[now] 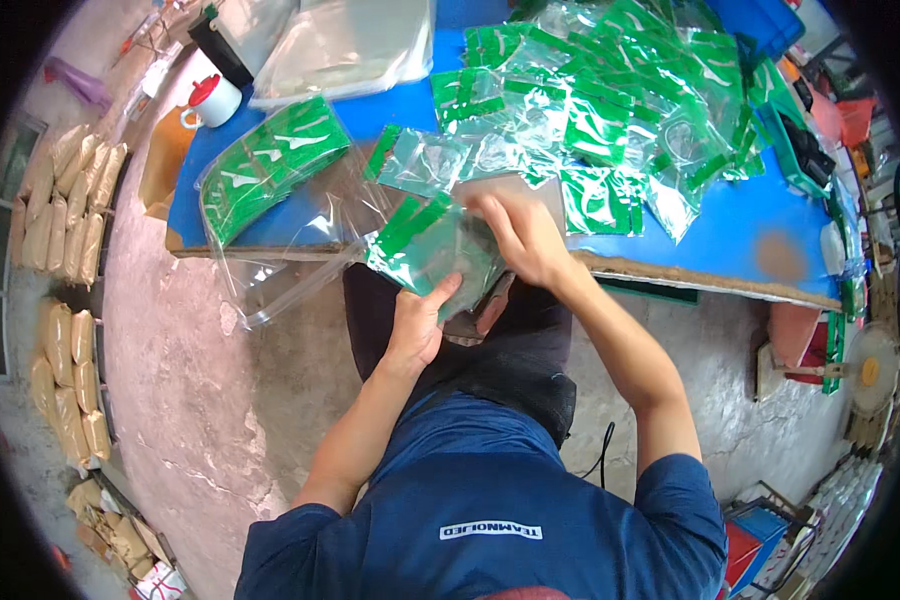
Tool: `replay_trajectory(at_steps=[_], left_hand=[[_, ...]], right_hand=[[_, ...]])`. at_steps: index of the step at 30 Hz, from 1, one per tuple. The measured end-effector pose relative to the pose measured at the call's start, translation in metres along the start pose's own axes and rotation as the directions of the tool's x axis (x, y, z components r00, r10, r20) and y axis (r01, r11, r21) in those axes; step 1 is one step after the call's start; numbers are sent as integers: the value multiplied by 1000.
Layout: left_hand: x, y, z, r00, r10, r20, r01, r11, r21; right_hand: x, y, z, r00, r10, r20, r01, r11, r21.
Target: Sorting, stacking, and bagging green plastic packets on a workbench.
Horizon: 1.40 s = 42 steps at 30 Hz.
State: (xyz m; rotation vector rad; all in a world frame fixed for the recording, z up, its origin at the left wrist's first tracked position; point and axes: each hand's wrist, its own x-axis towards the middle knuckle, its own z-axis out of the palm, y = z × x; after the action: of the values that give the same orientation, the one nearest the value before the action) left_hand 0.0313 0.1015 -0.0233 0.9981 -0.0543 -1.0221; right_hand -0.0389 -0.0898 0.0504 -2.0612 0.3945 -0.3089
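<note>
A navy T-shirt [480,490] on the person's torso lay nearest the camera, with dark trousers [515,365] beyond it. Above the lap, at the front edge of the blue-topped table [690,255], was a green-and-clear plastic packet [435,252]. The left hand [417,325] gripped its lower part, thumb pressed flat on the film. The right hand [530,238] was at the packet's right side, palm turned down and fingers bent (blurred at the tips, so I could not tell whether they pinched the film).

Just beyond the hands, a glossy heap of similar packets [595,130] spread across the middle and right of the table. To the left lay a curved stack of green-printed bags [275,165], and beside it a clear plastic bag [295,285] drooped over the table's edge. Behind these were a pile of transparent sleeves [345,50] and a white mug [218,108] with a red lid. A teal tray [776,140] sat at the right end. On the floor at the far left, brown sacks [68,205] were stacked.
</note>
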Motion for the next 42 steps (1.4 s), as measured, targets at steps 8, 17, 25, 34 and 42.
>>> replay_trajectory(at_steps=[8,17,25,34,42], left_hand=[[-8,20,-20,990,84,-113,-108,967,-230],[2,14,-19,999,36,-32,-40,989,-140],[-4,4,-24,999,-37,31,41,988,-147],[6,-5,-36,986,-69,150,84,992,-94],[-3,7,-50,974,-39,222,89,971,-223]], right_hand=[[45,26,6,853,-439,282,522,718,-459],[17,39,-5,895,-439,77,420,771,-479],[45,47,-45,889,-415,-195,57,521,-852],[6,17,-35,988,-153,-12,137,919,-369],[-24,46,-14,920,-355,164,378,697,-610]])
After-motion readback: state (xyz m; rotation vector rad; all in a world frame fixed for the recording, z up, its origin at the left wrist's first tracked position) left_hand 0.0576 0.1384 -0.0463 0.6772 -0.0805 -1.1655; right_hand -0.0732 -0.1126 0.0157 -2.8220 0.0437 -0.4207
